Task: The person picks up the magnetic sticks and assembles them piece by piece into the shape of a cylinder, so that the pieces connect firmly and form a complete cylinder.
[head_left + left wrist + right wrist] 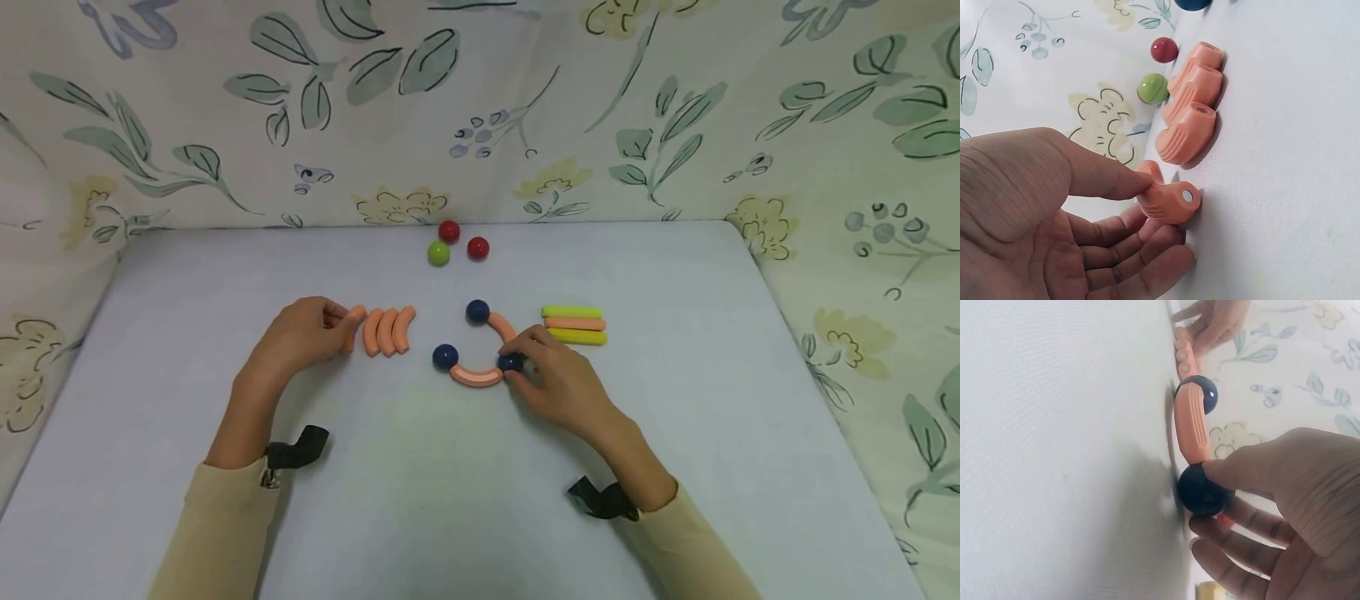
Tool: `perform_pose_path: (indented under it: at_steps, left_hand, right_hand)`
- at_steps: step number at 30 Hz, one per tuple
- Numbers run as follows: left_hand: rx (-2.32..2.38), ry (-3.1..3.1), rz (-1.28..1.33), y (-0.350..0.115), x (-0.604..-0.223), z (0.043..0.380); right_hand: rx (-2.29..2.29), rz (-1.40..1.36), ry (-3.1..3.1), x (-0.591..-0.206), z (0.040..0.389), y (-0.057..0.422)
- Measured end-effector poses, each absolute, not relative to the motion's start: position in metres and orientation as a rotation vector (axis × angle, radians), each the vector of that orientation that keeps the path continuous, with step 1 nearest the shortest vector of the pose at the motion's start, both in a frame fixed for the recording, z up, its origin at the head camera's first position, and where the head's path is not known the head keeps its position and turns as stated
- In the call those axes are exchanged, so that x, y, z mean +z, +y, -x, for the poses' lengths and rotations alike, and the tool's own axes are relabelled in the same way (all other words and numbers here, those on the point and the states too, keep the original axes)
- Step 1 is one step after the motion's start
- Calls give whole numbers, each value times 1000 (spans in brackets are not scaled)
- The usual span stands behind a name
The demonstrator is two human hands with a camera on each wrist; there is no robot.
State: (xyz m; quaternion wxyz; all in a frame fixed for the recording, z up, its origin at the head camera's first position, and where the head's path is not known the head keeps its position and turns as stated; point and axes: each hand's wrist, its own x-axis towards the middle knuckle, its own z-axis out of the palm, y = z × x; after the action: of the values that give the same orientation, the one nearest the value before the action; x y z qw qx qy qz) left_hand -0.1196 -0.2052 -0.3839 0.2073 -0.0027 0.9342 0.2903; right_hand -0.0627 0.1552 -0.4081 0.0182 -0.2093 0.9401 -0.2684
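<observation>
My left hand (306,332) pinches a curved orange magnetic rod (1169,201) between thumb and fingers; a silvery magnet shows in its end. Three more curved orange rods (386,332) lie side by side just right of it. With thumb and fingers my right hand (561,377) holds a dark blue ball (1205,489). That ball joins a curved orange rod (477,377), whose other end meets a second blue ball (445,357). Another curved rod (502,326) runs from near the right fingertips up to a third blue ball (477,312).
Two red balls (477,247) and a green ball (438,253) sit near the table's back edge. Right of centre lie straight rods: a green one (572,312), an orange one (574,323) and a yellow one (577,337). A floral cloth (480,108) hangs behind the white table (450,500).
</observation>
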Motion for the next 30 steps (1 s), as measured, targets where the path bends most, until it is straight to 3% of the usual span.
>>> perform_pose_path:
  at_steps: [30]
  left_hand:
    - [1037,2564,-13,-220,-375,120]
  right_hand:
    - [-840,700,2865,-409,65,162]
